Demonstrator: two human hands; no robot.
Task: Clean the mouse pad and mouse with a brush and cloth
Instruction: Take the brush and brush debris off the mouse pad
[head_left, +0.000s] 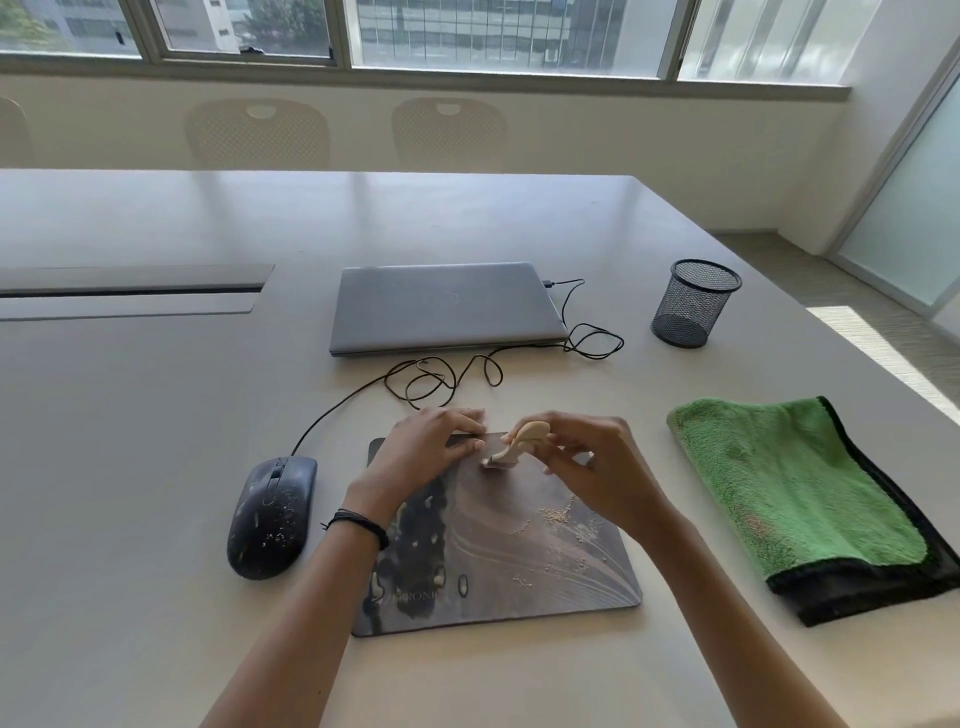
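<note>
Brush (519, 444) in right hand (597, 467) near mouse pad (519, 587) far edge (left hand (421, 452) alongside)

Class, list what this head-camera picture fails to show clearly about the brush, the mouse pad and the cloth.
Head view only.
The brush bristles: tiny and blurred, so contact with the mouse pad is unclear.
The pad's far edge: partly under the left hand.
The cloth, right corner: cut off by the frame edge.

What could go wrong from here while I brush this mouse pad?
Crumbs on the mouse pad could get swept toward the speckled mouse on its left or onto the table. The left hand presses only the pad's far edge, so the near end might shift under the brush in the right hand.
</note>
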